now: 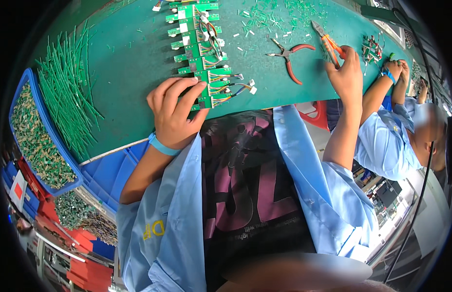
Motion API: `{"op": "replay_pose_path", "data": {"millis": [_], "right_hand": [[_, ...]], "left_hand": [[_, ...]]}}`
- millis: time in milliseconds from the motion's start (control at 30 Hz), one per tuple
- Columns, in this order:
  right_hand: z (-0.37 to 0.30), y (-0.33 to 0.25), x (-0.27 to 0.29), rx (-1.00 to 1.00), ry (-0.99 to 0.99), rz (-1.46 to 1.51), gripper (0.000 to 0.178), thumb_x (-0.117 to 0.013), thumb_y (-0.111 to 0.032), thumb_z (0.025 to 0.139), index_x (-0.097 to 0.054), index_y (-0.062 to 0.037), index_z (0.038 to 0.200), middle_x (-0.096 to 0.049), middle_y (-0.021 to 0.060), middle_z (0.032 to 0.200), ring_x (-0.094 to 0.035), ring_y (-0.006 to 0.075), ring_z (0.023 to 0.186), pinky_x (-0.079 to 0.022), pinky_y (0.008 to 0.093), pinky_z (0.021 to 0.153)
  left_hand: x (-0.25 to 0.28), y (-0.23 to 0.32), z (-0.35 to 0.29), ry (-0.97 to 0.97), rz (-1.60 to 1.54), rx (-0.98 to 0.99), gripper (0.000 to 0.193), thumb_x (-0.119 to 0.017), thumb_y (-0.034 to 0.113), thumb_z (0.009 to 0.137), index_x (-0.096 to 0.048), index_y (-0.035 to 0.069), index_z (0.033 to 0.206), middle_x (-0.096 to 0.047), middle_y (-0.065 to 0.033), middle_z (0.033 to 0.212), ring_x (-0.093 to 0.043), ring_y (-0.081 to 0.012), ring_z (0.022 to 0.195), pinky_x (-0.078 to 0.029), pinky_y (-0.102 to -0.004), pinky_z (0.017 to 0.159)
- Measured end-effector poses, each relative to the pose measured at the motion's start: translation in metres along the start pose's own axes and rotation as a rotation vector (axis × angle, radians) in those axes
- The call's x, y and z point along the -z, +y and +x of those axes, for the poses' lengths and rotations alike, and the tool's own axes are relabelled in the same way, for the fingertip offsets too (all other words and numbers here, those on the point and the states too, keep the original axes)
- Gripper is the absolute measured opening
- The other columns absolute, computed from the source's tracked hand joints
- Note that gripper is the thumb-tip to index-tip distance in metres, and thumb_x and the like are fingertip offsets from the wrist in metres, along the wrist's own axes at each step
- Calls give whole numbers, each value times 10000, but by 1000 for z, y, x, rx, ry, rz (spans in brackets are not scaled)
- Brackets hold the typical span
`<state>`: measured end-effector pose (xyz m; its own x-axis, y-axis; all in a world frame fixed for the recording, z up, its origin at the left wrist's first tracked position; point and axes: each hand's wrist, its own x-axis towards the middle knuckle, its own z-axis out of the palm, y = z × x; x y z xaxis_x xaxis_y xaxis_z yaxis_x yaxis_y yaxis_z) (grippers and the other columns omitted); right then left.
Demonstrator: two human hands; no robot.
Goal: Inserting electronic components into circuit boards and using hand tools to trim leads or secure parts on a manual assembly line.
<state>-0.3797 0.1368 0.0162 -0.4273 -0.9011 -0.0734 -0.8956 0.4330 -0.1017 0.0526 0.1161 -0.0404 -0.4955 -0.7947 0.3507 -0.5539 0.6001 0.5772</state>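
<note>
A column of joined green circuit boards (193,52) runs up the green mat, with small bundles of coloured wires and white plugs on its right side. My left hand (175,109), a blue band at its wrist, holds the near end of this column, fingertips on the boards' left edge and thumb by the table edge. Off to the right, my right hand (346,73) is closed around the orange handles of a pair of pliers (328,45), jaws pointing away from me. Another pair of pliers with dark red handles (288,56) lies spread on the mat between the hands.
Long green wires (70,92) lie at the left beside a blue bin (72,165) full of small green parts. Green scraps (279,19) litter the far mat. At right, a co-worker (391,131) sits near a small wired board (372,48). A black cable (420,194) hangs there.
</note>
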Motion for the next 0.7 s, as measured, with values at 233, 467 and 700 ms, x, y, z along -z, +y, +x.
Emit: {"op": "replay_pose_path", "data": {"millis": [233,467,700], "right_hand": [[6,-47,29,-12,17,96,599,-802,-218,803,-688,-76,1374,-720,130,1163,-694,334,950,-577,416,844],[28,-126,57,623,208,75,538,-813,-160,753,-726,-87,1279,-712,83,1151,-685,327,948,-567,414,833],[66,-142,41,901,282,-279,578,-817,-159,759,-719,-85,1324,-664,76,1147,-656,310,1001,-547,404,906]], "left_hand": [[8,6,8,-23,14,66,514,-813,101,745,-772,182,1251,-674,-11,1392,-608,-277,1267,-405,-465,1126],[45,-34,109,163,-191,-259,337,-724,32,838,-759,109,1164,-730,-54,1282,-661,-288,1214,-444,-477,1124],[14,-80,204,-212,-144,-100,368,-742,164,1004,-742,78,1362,-763,-41,1304,-700,-226,1115,-533,-344,1036]]}}
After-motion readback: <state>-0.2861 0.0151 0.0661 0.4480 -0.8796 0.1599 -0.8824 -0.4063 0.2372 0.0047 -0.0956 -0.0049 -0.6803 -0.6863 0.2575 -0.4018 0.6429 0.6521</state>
